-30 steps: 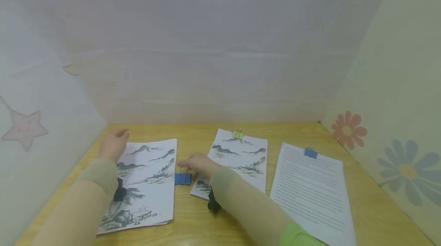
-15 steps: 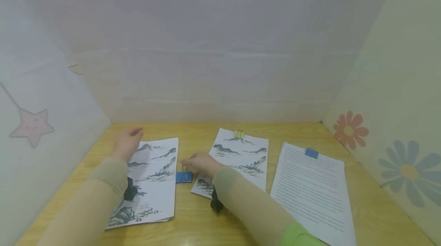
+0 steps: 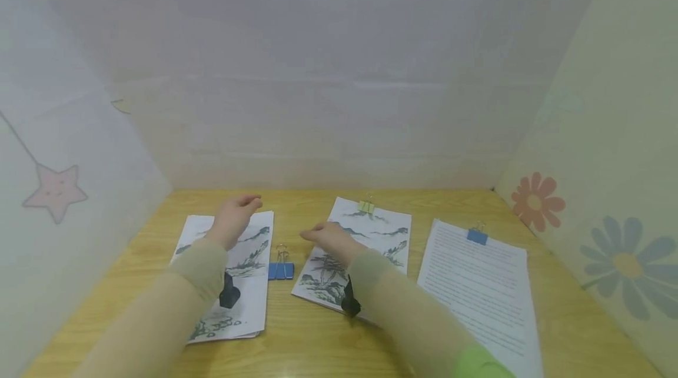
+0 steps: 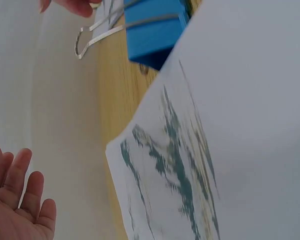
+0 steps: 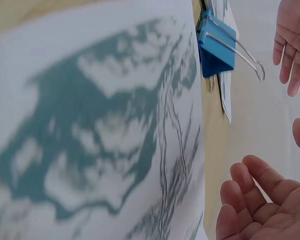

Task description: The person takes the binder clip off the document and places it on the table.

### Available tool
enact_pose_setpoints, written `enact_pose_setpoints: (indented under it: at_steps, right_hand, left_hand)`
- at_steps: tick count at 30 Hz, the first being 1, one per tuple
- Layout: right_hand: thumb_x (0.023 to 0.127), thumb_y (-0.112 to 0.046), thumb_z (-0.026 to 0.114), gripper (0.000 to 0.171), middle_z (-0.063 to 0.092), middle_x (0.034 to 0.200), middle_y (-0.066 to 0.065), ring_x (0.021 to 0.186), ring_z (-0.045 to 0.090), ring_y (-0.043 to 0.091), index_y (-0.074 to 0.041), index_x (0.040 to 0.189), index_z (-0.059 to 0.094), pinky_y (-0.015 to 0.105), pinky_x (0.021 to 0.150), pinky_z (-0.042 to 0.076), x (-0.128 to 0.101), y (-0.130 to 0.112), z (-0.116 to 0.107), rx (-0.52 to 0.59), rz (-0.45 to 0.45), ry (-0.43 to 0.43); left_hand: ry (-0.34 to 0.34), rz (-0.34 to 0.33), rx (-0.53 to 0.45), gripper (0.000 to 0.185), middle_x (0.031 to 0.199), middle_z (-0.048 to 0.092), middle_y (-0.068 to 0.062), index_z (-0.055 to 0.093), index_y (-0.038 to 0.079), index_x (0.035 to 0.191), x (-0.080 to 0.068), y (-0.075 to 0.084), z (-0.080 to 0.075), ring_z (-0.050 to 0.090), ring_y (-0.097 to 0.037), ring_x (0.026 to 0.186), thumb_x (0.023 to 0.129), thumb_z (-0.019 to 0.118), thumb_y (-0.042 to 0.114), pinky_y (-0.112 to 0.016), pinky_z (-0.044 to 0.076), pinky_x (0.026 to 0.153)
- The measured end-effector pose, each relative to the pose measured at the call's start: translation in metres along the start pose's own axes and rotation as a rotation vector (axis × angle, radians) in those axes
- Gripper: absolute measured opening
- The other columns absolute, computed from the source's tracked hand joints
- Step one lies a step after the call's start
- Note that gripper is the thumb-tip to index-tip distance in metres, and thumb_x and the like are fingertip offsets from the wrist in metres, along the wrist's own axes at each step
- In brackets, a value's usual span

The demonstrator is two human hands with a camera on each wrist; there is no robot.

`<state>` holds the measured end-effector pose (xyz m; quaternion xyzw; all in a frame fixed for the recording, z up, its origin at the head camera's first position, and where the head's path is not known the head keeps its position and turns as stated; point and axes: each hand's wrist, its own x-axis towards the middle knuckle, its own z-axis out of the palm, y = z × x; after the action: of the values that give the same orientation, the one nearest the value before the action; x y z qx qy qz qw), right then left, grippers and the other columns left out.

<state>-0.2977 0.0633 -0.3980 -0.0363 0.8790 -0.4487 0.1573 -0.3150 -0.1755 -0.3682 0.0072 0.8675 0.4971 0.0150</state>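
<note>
My left hand [image 3: 235,219] hovers over the left stack of papers [image 3: 243,301], printed with a mountain landscape in ink style. In the left wrist view its fingers [image 4: 16,175] are relaxed and hold nothing. My right hand [image 3: 333,241] is above the lower left of the middle landscape stack [image 3: 371,242]; the right wrist view shows its fingers [image 5: 247,182] loosely bent around nothing. Between the two stacks a large blue binder clip [image 3: 281,270] stands on the table, its wire handles pointing up and away. A yellow binder clip [image 3: 366,206] grips the middle stack's top edge.
A stack of text pages [image 3: 477,295] lies at the right, with a blue binder clip [image 3: 477,236] on its top edge. The wooden table [image 3: 302,337] is bounded by a pale back wall [image 3: 339,131] and side walls with star and flower prints.
My left hand has moved right across the left stack. My right hand has left the blue clip's handles and moved up and right over the middle stack.
</note>
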Motion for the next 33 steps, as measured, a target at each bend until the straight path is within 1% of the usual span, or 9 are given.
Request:
enact_pose_setpoints:
  at_steps: [2,4,6,9,11,20,24,29,33]
  right_hand:
    - [0.090,-0.051,0.060,0.059,0.057,0.130,0.013,0.120,0.052,0.035,-0.006,0.128,0.058,0.052,0.100,0.042,0.000,0.003,-0.006,-0.003,0.003,0.011]
    - [0.090,-0.049,0.061,0.059,0.056,0.131,0.014,0.121,0.051,0.035,-0.005,0.129,0.057,0.051,0.101,0.041,0.000,0.007,-0.012,-0.013,-0.001,0.028]
    - [0.090,-0.049,0.061,0.061,0.055,0.133,0.014,0.123,0.050,0.035,-0.004,0.131,0.056,0.050,0.102,0.041,0.000,0.012,-0.018,-0.022,0.000,0.042]
    - [0.090,-0.048,0.061,0.061,0.054,0.134,0.015,0.124,0.050,0.036,-0.003,0.131,0.056,0.050,0.103,0.040,-0.001,0.017,-0.027,-0.032,-0.005,0.058]
    - [0.090,-0.048,0.061,0.059,0.053,0.136,0.015,0.124,0.049,0.035,-0.004,0.129,0.058,0.049,0.103,0.040,-0.002,0.020,-0.033,-0.037,-0.004,0.070]
    - [0.088,-0.055,0.060,0.065,0.050,0.140,0.012,0.129,0.044,0.036,-0.009,0.134,0.056,0.053,0.105,0.037,-0.005,0.031,-0.059,-0.030,0.080,0.118]
    - [0.091,-0.051,0.057,0.056,0.051,0.140,0.011,0.131,0.043,0.035,-0.014,0.133,0.059,0.054,0.107,0.034,-0.007,0.037,-0.072,-0.018,0.091,0.128]
    - [0.092,-0.051,0.057,0.056,0.050,0.140,0.012,0.131,0.042,0.036,-0.012,0.132,0.059,0.055,0.107,0.034,-0.010,0.047,-0.087,0.011,0.099,0.153]
    - [0.094,-0.047,0.056,0.058,0.051,0.138,0.016,0.128,0.045,0.038,-0.006,0.134,0.054,0.055,0.105,0.036,-0.012,0.056,-0.096,0.020,0.079,0.164]
  left_hand:
    - [-0.010,0.010,-0.019,0.047,0.145,0.045,-0.014,0.048,0.010,0.141,0.000,0.006,0.009,0.038,-0.037,0.134,0.102,0.048,0.036,-0.054,0.032,0.108]
    - [-0.012,0.012,-0.044,0.044,0.141,0.049,-0.013,0.051,0.012,0.139,0.000,0.012,0.020,0.051,-0.037,0.117,0.101,0.049,0.033,-0.050,0.044,0.097]
    - [-0.021,0.012,-0.068,0.041,0.138,0.053,-0.012,0.052,0.012,0.138,-0.002,0.018,0.029,0.052,-0.036,0.115,0.101,0.050,0.031,-0.049,0.045,0.097]
    - [-0.050,-0.004,-0.121,0.039,0.135,0.055,-0.009,0.055,0.015,0.136,-0.004,0.027,0.043,0.051,-0.035,0.118,0.101,0.052,0.031,-0.052,0.041,0.101]
    - [-0.085,-0.015,-0.149,0.038,0.136,0.055,-0.008,0.055,0.017,0.135,-0.008,0.033,0.052,0.037,-0.034,0.135,0.100,0.052,0.033,-0.058,0.026,0.110]
    - [-0.155,0.019,-0.204,0.036,0.130,0.060,-0.008,0.058,0.013,0.132,-0.014,0.050,0.087,0.047,-0.030,0.127,0.099,0.054,0.027,-0.052,0.033,0.108]
    - [-0.168,0.030,-0.207,0.035,0.129,0.060,-0.010,0.059,0.011,0.131,-0.015,0.053,0.100,0.049,-0.031,0.125,0.099,0.054,0.025,-0.052,0.035,0.107]
    - [-0.171,0.032,-0.195,0.034,0.131,0.058,-0.009,0.060,0.011,0.129,-0.018,0.056,0.112,0.045,-0.033,0.129,0.099,0.055,0.026,-0.053,0.034,0.107]
    - [-0.197,-0.023,-0.233,0.035,0.137,0.053,-0.010,0.059,0.011,0.130,-0.023,0.058,0.122,0.037,-0.035,0.135,0.099,0.054,0.027,-0.055,0.029,0.110]
